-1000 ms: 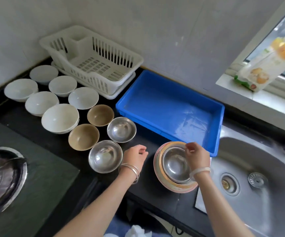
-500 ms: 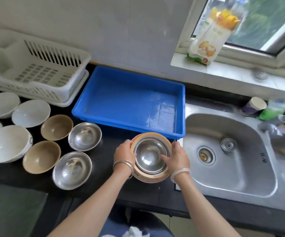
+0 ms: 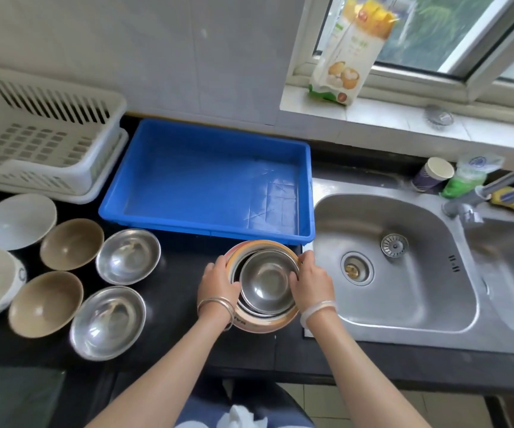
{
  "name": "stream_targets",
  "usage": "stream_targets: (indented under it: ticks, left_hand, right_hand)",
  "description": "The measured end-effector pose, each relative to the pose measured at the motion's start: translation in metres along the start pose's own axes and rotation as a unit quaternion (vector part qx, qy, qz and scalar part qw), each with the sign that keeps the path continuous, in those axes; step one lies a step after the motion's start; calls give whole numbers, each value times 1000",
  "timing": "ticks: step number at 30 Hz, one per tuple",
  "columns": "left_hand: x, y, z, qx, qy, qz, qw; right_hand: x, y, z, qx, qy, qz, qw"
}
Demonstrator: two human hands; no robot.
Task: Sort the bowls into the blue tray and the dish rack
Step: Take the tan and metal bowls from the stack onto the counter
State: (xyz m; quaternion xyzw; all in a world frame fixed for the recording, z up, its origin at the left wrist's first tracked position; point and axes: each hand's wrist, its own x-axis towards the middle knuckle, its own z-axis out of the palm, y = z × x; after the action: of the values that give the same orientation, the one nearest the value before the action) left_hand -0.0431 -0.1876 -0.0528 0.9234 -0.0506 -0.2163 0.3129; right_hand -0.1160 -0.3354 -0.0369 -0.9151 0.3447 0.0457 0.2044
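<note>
A small steel bowl (image 3: 265, 282) sits nested in a stack inside an orange-rimmed bowl (image 3: 265, 324) on the black counter, just in front of the blue tray (image 3: 206, 180). My left hand (image 3: 218, 281) grips the stack's left rim and my right hand (image 3: 311, 284) grips the right rim of the top steel bowl, which looks tilted. The blue tray holds nothing. The white dish rack (image 3: 42, 134) stands at the far left, with nothing in the part that shows.
Two steel bowls (image 3: 128, 256) (image 3: 107, 322), two brown bowls (image 3: 71, 244) (image 3: 45, 304) and several white bowls (image 3: 17, 220) stand on the counter at left. A steel sink (image 3: 404, 267) lies right of the stack. A paper cup (image 3: 433, 174) and a faucet (image 3: 493, 186) are behind it.
My left hand has come from the counter to the stack's left rim. Both hands now hold the stack, and the top steel bowl has shifted and tilted. The camera has turned right.
</note>
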Motion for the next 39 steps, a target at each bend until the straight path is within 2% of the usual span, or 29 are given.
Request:
stream_targets:
  ticks: [8, 13, 18, 24, 30, 39]
  left_hand:
    - [0, 9, 1, 9, -19, 16, 1000]
    - [-3, 15, -8, 8, -16, 48, 999]
    - [-2, 25, -17, 55, -9, 81, 995]
    - [0, 28, -22, 62, 45, 99, 992]
    - [5, 33, -37, 18, 49, 94, 994]
    - [5, 9, -86, -49, 92, 40, 994]
  right_hand:
    - [1, 4, -14, -3, -12, 14, 1000]
    - [0, 7, -19, -4, 38, 1, 999]
    - [0, 5, -21, 51, 58, -2, 997]
    - [3, 8, -29, 120, 57, 50, 990]
    - [8, 4, -48, 159, 59, 54, 984]
    - [22, -37, -66, 220, 38, 5, 975]
